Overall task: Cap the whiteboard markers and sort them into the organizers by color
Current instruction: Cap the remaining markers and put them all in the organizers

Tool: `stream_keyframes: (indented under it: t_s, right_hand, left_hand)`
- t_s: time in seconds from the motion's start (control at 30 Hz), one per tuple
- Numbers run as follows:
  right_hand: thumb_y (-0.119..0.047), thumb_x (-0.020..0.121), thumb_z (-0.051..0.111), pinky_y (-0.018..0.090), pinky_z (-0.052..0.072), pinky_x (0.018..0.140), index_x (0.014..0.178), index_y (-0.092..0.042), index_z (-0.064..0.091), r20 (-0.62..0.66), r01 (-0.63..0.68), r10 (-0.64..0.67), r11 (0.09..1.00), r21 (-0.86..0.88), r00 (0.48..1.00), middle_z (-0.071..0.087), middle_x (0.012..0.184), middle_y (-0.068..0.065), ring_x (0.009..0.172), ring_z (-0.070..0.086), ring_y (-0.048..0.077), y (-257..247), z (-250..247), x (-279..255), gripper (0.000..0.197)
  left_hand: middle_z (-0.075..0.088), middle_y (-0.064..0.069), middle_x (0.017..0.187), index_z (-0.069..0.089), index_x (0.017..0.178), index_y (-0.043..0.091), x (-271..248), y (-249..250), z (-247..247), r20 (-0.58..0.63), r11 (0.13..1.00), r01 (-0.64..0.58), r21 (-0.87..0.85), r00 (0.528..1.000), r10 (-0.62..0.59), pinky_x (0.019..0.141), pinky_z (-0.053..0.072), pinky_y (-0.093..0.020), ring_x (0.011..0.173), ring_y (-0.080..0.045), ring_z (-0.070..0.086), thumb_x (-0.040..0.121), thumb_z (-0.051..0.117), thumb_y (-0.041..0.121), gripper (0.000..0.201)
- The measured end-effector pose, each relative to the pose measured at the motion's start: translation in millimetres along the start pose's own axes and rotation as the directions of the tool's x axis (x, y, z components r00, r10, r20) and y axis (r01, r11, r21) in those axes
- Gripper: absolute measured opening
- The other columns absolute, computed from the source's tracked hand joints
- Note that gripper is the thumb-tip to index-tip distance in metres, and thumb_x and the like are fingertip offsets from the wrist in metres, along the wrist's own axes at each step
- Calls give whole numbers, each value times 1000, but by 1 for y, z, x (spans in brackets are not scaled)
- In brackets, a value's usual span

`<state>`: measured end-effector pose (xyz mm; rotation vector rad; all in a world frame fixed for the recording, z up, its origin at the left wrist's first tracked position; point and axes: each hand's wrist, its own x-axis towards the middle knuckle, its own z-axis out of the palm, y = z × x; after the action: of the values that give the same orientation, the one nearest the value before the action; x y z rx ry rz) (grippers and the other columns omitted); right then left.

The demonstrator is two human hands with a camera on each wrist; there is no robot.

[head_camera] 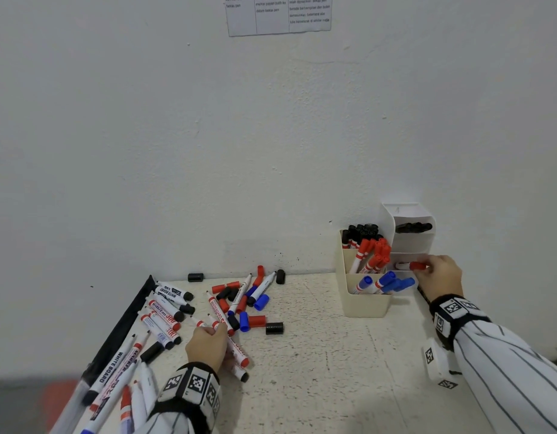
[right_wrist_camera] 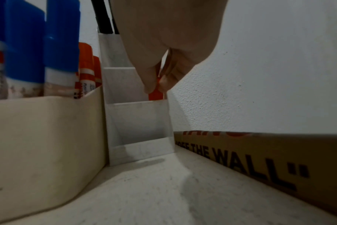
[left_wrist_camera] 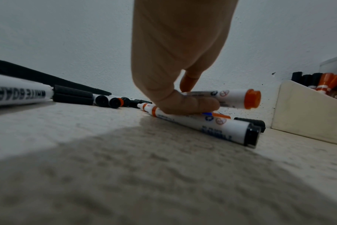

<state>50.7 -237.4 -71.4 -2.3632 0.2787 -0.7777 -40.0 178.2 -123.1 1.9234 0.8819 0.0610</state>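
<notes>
**Right hand seats a red marker while the left picks the next**

Our right hand pinches a capped red whiteboard marker by its cap end, thumb and fingertips closed on it, with the barrel pointing towards 9 o'clock into the middle tier of the white stepped plastic organizer against the wall. The tier above it holds black-capped markers. Just beside it, at 9 o'clock, stands the cream plastic organizer, with black markers at the back, red in the middle and blue in front.

We judge the step in hand to be placing this red marker. To do it well, we should slide the barrel fully into the tier before loosening the pinch, so the marker does not tip out over the low front lip. We should also keep the wrist clear of the blue caps leaning out of the cream organizer at 7 o'clock of the hand.

Our left hand is down on the speckled white desk at 7 o'clock of the scene, fingers curled round a red-ended white marker lifted slightly above another marker with a black end. Whether the lifted one carries a cap we cannot tell. Loose red, black and blue caps lie at 1 o'clock of that hand, so we should choose a red one there to match.
</notes>
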Motion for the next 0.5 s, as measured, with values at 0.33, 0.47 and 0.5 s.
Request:
stream_keyframes:
  t_s: [0.33,0.47,0.5]
  right_hand:
    - [-16,85,64,33,38,73,97,4,59,52,-131,135,990,-60,990,58,93,27,86,52,35,0,0,5,23]
    - [-14,85,63,36,42,74,97,3,57,59,-156,160,986,-57,985,61,89,27,87,56,38,-5,0,4,22]
    - [-14,85,63,35,42,71,96,2,56,56,-151,154,987,-58,986,61,85,27,83,56,37,-5,1,4,21]
  left_hand:
    - [67,-12,85,56,88,9,-3,2,0,-6,1000,0,-27,1000,-1,82,54,-39,82,-27,65,88,53,36,27]
    - [67,-13,86,55,88,9,-8,3,-4,0,998,-1,-55,1000,1,78,54,-36,80,-26,65,88,54,34,25]
    - [67,-13,87,55,88,9,-9,3,-5,4,998,1,-59,1000,0,77,54,-36,79,-26,66,88,54,34,25]
